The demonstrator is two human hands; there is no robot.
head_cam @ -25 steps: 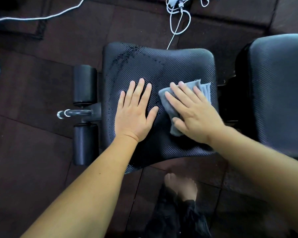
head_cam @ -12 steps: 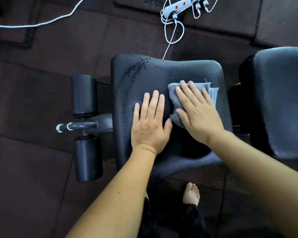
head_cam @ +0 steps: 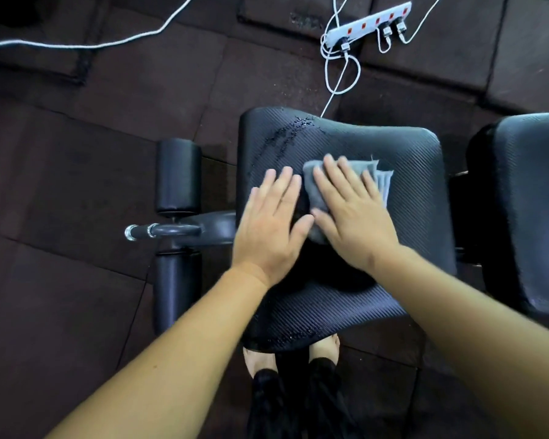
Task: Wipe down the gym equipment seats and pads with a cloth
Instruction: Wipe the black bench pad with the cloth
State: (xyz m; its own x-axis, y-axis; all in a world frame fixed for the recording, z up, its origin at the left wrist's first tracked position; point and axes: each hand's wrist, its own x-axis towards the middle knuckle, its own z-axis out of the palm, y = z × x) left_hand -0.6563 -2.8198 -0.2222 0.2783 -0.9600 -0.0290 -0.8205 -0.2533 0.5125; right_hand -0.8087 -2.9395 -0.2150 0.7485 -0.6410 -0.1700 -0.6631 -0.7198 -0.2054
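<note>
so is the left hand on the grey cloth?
No: the left hand lies flat on the black textured seat pad, beside the grey folded cloth.

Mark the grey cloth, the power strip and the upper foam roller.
grey cloth [head_cam: 382, 182]: head view, folded edge showing at its right end.
power strip [head_cam: 369, 24]: head view, middle of its white body.
upper foam roller [head_cam: 178, 175]: head view, middle of its black cylinder.

A gym room.
A padded seat [head_cam: 409, 153] lies under the fingers [head_cam: 334, 174], foam rollers [head_cam: 178, 174] left of them, rubber mats [head_cam: 76, 296] all around.
</note>
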